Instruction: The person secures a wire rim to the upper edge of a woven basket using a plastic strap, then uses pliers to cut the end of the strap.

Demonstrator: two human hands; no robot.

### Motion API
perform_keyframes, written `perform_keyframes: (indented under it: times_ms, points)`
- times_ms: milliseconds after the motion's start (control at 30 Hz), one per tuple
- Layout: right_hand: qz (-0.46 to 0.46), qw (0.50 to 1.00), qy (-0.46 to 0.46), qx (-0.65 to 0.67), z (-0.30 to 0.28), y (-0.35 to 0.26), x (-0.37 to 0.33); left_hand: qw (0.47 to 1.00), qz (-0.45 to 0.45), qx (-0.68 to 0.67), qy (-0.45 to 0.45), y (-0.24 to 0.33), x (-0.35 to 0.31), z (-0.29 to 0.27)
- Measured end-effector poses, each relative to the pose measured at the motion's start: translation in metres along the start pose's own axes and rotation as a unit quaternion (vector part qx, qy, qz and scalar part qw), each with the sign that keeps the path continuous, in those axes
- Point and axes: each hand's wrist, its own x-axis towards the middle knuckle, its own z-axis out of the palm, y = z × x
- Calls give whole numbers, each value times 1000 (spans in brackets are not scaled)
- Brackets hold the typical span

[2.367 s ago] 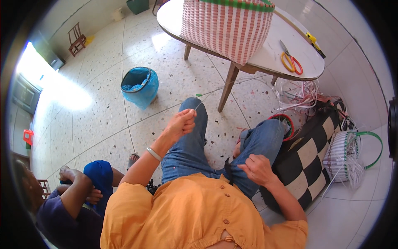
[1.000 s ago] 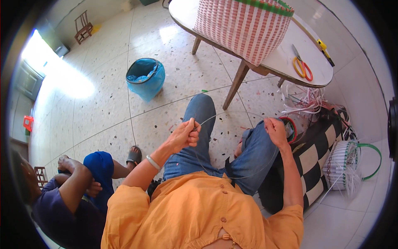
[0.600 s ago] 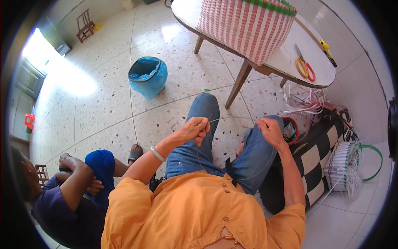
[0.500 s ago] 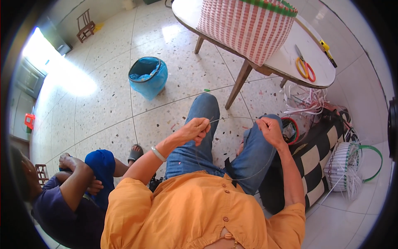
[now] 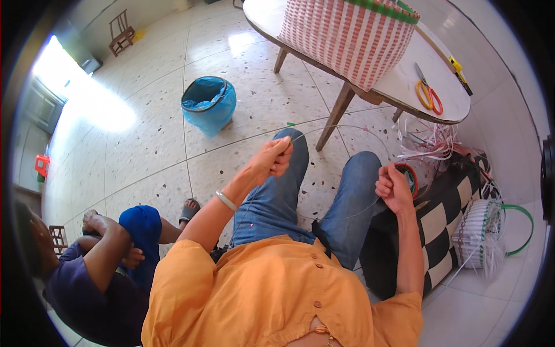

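Note:
Above my left knee, my left hand is closed with its fingertips pinched on a thin, pale wire-like strand. The strand bows out in a wide loop over the floor and my lap, faint against the background. Beyond my right knee, my right hand is curled closed beside the loop's other side. The strand runs to that hand, but its exact place between the fingers is hidden. The hands are well apart, both over my legs.
A red-and-white woven basket, orange-handled scissors and a yellow-and-black cutter lie on the table. Left stands a blue-lined bin; a seated person is near. Loose strips and a small white basket are right.
My hands have moved farther apart; the left rose slightly and the right shifted right and toward me. The strand between them now bows into a wider loop.

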Motion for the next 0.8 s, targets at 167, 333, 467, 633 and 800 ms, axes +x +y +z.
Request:
perform_keyframes:
  times_ms: [167,333,467,633,800]
  points:
    - [-57,991,-27,120,16,8,-4,998,18,-58,18,13,-2,6]
    - [-43,992,-26,115,37,17,-14,995,46,-73,56,19,-14,-1]
    - [-26,995,-38,91,44,21,-20,993,66,-65,67,23,-22,8]
    - [-18,995,-59,80,53,25,-25,987,87,-83,108,22,-18,10]
    - [-8,995,-74,66,54,26,-24,987,90,-94,92,17,-12,3]
